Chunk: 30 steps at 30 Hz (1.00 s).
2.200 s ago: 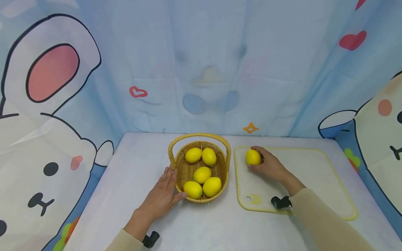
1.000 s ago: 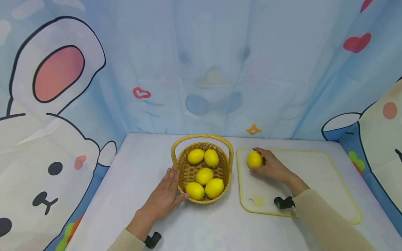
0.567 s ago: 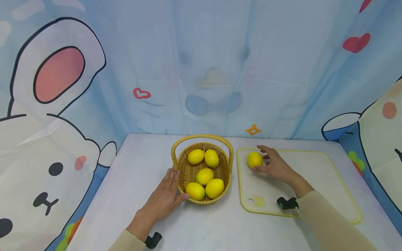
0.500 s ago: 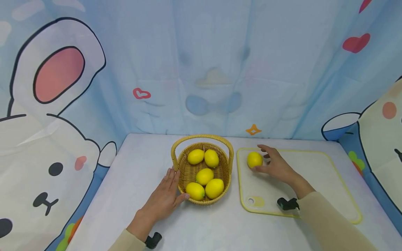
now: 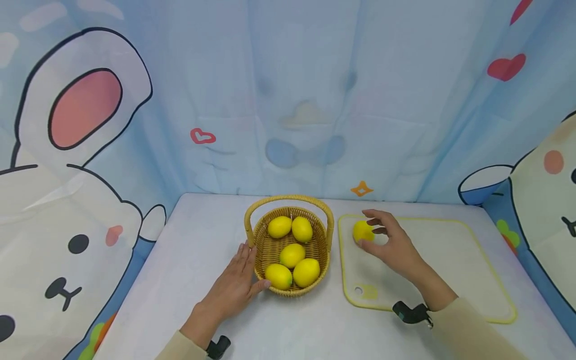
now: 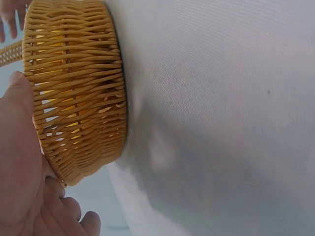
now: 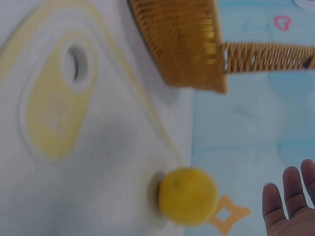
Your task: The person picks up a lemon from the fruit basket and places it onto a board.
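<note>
A yellow lemon (image 5: 362, 232) lies by itself on the upper left of a white cutting board (image 5: 432, 265) with a yellow rim. My right hand (image 5: 396, 247) is over the board just right of this lemon, thumb and fingers spread. In the right wrist view the lemon (image 7: 188, 196) stands free, with fingers (image 7: 294, 196) apart from it. To the left, a wicker basket (image 5: 270, 245) with an arched handle holds several lemons (image 5: 292, 255). Flat against the basket's left side rests my left hand (image 5: 231, 285), its thumb at the front rim. The left wrist view shows the basket's woven wall (image 6: 78, 88) beside that thumb.
Both basket and board stand on a white table (image 5: 288, 330). Behind it hangs a light blue curtain (image 5: 306, 65) printed with cartoon animals. The board's hanging hole (image 5: 358, 290) is at its near left corner.
My right hand has let go of the lemon, spread its fingers and drawn slightly back and to the right. The lemon stays on the board. My left hand keeps its place on the basket.
</note>
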Tool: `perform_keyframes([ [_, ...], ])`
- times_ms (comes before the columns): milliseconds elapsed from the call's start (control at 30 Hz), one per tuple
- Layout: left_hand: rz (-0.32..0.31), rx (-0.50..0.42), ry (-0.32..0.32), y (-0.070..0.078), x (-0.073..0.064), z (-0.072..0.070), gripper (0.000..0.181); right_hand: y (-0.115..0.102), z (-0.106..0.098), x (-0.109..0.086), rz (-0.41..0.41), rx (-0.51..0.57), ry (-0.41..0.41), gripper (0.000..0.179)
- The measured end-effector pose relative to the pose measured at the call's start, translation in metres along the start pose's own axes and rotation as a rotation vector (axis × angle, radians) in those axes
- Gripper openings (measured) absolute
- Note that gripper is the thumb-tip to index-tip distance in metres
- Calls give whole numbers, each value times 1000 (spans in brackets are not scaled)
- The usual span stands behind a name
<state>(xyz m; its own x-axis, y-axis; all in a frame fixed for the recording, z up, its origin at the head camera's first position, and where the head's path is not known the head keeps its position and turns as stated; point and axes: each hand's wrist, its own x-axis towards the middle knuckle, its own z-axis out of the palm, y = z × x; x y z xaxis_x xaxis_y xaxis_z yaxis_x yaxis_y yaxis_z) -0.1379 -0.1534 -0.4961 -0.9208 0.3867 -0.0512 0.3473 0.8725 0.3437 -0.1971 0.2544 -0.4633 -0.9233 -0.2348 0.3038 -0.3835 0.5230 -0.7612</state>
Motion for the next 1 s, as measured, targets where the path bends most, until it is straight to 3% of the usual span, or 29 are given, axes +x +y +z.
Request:
perform_keyframes([
  [200,5,-6,8,0,0,0,93,-23,14,-5,-72,61,-38,69],
  [633,5,-11,4,0,1,0,92,-50,48,-9,-204,249,-136,64],
  [767,5,-15,0,0,1,0,92,-59,58,-8,-191,260,-187,65],
  [1000,3,-22,0,1,1,-1,92,-73,78,8,-87,246,-334,70],
])
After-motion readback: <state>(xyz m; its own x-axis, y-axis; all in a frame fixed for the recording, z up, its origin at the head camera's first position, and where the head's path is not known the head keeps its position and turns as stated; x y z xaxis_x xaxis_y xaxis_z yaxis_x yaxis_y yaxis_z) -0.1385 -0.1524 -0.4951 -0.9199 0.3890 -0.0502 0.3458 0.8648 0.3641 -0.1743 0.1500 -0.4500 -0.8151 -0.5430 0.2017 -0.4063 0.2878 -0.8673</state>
